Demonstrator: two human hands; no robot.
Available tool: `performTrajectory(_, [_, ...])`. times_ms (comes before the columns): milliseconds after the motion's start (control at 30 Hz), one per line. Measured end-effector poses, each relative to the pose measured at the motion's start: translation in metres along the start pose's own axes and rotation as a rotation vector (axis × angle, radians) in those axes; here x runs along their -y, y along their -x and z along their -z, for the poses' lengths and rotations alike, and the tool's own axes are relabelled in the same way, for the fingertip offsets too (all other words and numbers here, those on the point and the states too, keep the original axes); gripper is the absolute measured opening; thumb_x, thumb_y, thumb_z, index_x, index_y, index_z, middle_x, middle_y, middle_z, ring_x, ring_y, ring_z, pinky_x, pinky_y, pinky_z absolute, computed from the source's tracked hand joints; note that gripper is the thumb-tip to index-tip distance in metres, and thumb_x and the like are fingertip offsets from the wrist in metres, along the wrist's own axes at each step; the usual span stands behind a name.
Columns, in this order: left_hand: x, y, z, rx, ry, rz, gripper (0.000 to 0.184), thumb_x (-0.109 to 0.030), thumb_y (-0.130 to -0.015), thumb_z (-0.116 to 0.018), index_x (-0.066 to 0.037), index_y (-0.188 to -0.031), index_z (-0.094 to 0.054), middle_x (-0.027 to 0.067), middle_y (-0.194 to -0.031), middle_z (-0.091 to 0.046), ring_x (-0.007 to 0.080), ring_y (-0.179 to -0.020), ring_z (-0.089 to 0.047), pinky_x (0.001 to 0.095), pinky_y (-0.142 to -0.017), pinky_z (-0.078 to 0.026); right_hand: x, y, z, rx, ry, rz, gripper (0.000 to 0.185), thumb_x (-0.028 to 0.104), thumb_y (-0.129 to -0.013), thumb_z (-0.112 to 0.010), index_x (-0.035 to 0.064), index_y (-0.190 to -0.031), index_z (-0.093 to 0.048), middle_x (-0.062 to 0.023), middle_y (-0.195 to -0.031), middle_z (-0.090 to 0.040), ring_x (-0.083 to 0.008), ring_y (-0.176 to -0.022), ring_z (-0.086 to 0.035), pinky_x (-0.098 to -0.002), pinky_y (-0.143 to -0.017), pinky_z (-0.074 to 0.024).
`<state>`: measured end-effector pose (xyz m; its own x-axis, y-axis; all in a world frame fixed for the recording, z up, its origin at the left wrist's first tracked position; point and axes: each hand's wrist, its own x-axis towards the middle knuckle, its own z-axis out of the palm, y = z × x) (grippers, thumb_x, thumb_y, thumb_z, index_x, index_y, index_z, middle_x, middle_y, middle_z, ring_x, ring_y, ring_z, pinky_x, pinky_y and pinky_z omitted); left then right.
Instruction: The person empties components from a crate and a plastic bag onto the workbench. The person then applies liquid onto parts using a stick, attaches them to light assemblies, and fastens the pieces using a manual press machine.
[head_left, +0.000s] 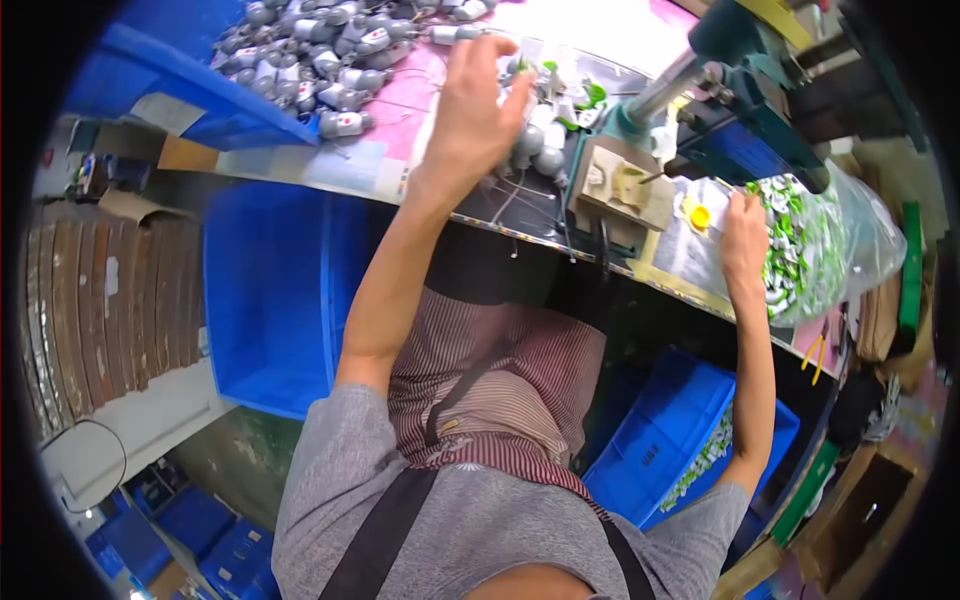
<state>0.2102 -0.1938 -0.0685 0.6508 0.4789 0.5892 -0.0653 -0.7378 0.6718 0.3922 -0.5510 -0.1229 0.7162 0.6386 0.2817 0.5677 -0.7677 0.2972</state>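
My left hand [470, 125] is raised over the work table, its thumb and fingers curved and apart, with nothing visible between them. Just beyond its thumb lie several grey rounded plastic pieces [548, 160] with thin wires, beside green-and-white pieces [590, 97]. At the right, my right hand [745, 240] is at the edge of a heap of small green-and-white plastic parts [785, 240]. Its fingers are bent together, and whatever they may hold is hidden. Between my hands stands a green bench press [745, 140], with a beige fixture block [625, 190] under its tip.
Grey-and-white pieces [320, 60] are heaped at the back left, beside a blue bin [190, 85]. A yellow round piece [700, 217] lies left of my right hand. A clear plastic bag [855, 235] surrounds the green heap. Blue crates [265, 300] stand below the table edge.
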Motion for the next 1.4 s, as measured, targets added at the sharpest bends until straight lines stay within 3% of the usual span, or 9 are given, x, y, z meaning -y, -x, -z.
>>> performTrajectory(167, [0.082, 0.032, 0.081, 0.174, -1.066, 0.161, 0.030, -0.013, -0.085, -0.070, -0.008, -0.114, -0.062, 0.0154, -0.111, -0.061, 0.0363, -0.102, -0.058, 0.0493, -0.088, -0.047, -0.016, -0.001, 0.002, -0.100, -0.139, 0.018, 0.023, 0.007, -0.082, -0.068, 0.0032, -0.104, -0.062, -0.0151, -0.096, -0.062, -0.0340, -0.093, -0.061, -0.0430, -0.077, -0.0510])
performTrajectory(300, [0.116, 0.047, 0.101, 0.151, -1.062, 0.022, 0.036, -0.016, -0.083, -0.073, -0.011, -0.117, -0.064, 0.0139, -0.110, -0.062, 0.0363, -0.101, -0.058, 0.0484, -0.087, -0.046, 0.005, 0.000, 0.032, -0.306, -0.544, -0.136, 0.015, 0.018, -0.090, -0.072, 0.0058, -0.096, -0.065, -0.0052, -0.081, -0.066, -0.0197, -0.072, -0.062, -0.0326, -0.066, -0.0502])
performTrajectory(367, [0.121, 0.044, 0.111, 0.072, -0.678, -0.124, 0.031, -0.013, -0.084, -0.073, -0.009, -0.113, -0.064, 0.0097, -0.105, -0.064, 0.0324, -0.100, -0.060, 0.0460, -0.087, -0.047, 0.027, 0.007, 0.040, -0.261, -1.193, -0.336, 0.013, 0.016, -0.093, -0.070, 0.0045, -0.095, -0.064, -0.0004, -0.081, -0.066, -0.0084, -0.069, -0.061, -0.0247, -0.062, -0.0482])
performTrajectory(433, [0.126, 0.046, 0.106, -0.135, -0.276, 0.179, 0.028, -0.010, -0.089, -0.069, -0.005, -0.116, -0.064, 0.0106, -0.107, -0.067, 0.0302, -0.102, -0.062, 0.0423, -0.092, -0.048, 0.058, 0.019, 0.058, -0.240, -1.534, -0.424, 0.009, 0.011, -0.094, -0.068, 0.0036, -0.094, -0.064, 0.0022, -0.083, -0.064, -0.0031, -0.073, -0.060, -0.0213, -0.063, -0.0482])
performTrajectory(500, [0.157, 0.045, 0.103, -0.399, 0.771, 0.375, 0.032, -0.013, -0.094, -0.063, 0.004, -0.121, -0.060, 0.0134, -0.108, -0.066, 0.0284, -0.105, -0.062, 0.0403, -0.094, -0.050, 0.097, 0.024, 0.071, -0.310, -1.618, -0.412, 0.007, 0.007, -0.092, -0.069, 0.0025, -0.094, -0.064, -0.0008, -0.085, -0.066, -0.0056, -0.074, -0.062, -0.0238, -0.066, -0.0507])
performTrajectory(700, [0.118, 0.033, 0.099, 0.141, 1.981, 0.457, 0.052, -0.012, -0.095, -0.047, 0.011, -0.141, -0.036, 0.0283, -0.127, -0.052, 0.0307, -0.109, -0.057, 0.0374, -0.093, -0.054, 0.147, 0.021, 0.068, -0.489, -0.920, 0.026, 0.020, -0.001, -0.082, -0.074, 0.0028, -0.101, -0.069, -0.0116, -0.101, -0.069, -0.0217, -0.087, -0.067, -0.0309, -0.078, -0.0529])
performTrajectory(933, [-0.001, 0.041, 0.026, 0.347, 1.306, 0.719, 0.026, -0.018, -0.100, -0.057, 0.000, -0.118, -0.057, 0.0169, -0.101, -0.067, 0.0141, -0.071, -0.065, 0.0219, -0.060, -0.055, 0.111, 0.016, 0.076, -0.356, -1.220, -0.271, 0.042, 0.033, -0.108, -0.041, -0.0012, -0.112, -0.064, -0.0019, -0.083, -0.056, -0.0104, -0.078, -0.050, -0.0270, -0.073, -0.0438])
performTrajectory(1067, [-0.029, 0.053, -0.016, 0.435, 1.166, 0.754, 0.014, -0.015, -0.094, -0.067, -0.004, -0.102, -0.061, 0.0102, -0.090, -0.069, 0.0115, -0.061, -0.062, 0.0232, -0.048, -0.049, 0.066, 0.012, 0.062, -0.178, -1.544, -0.544, 0.016, 0.017, -0.098, -0.066, 0.0006, -0.096, -0.066, -0.0003, -0.076, -0.062, -0.0049, -0.063, -0.052, -0.0194, -0.056, -0.0393])
performTrajectory(1400, [-0.055, 0.076, -0.042, 0.392, 0.685, 0.625, 0.016, -0.017, -0.091, -0.073, -0.003, -0.097, -0.070, -0.0044, -0.072, -0.058, 0.0011, -0.055, -0.046, 0.0180, -0.050, -0.035, 0.047, 0.020, 0.025, -0.187, -1.000, -0.488, 0.034, 0.031, -0.101, -0.059, 0.0034, -0.083, -0.067, 0.0019, -0.064, -0.059, -0.0041, -0.058, -0.048, -0.0226, -0.053, -0.0371])
